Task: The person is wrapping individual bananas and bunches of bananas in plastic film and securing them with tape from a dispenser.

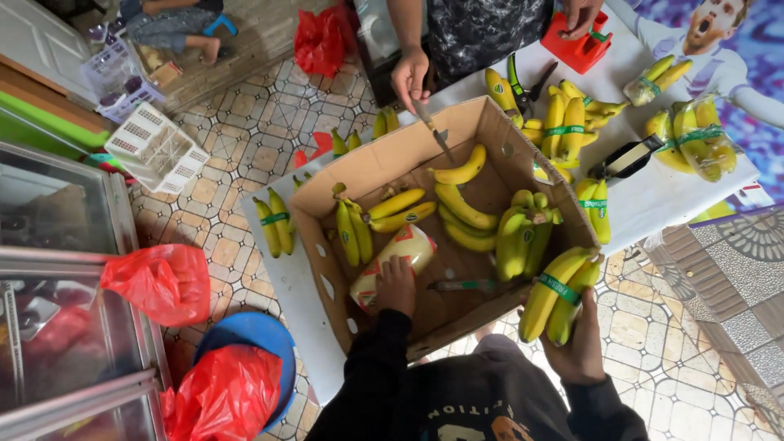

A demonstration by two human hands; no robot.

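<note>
Reaching into the cardboard box (457, 314) at the centre of the frame, the left hand (395, 286) rests its fingers on a plastic-wrapped pack with a red and white label (394, 260) lying on the box floor; whether its grip has closed on the pack cannot be told. At the lower right, just outside the box wall, the right hand (581, 353) has its grip closed under a banded bunch of bananas (558, 292), holding it clear of the box. Loose bananas (461, 214) lie inside the box, and a knife (462, 285) lies near the left hand. At the top of the frame another person's hand (409, 76) holds a knife (433, 129) over the box rim. More bunches (563, 122) sit on the white counter (653, 200) at the upper right.
</note>
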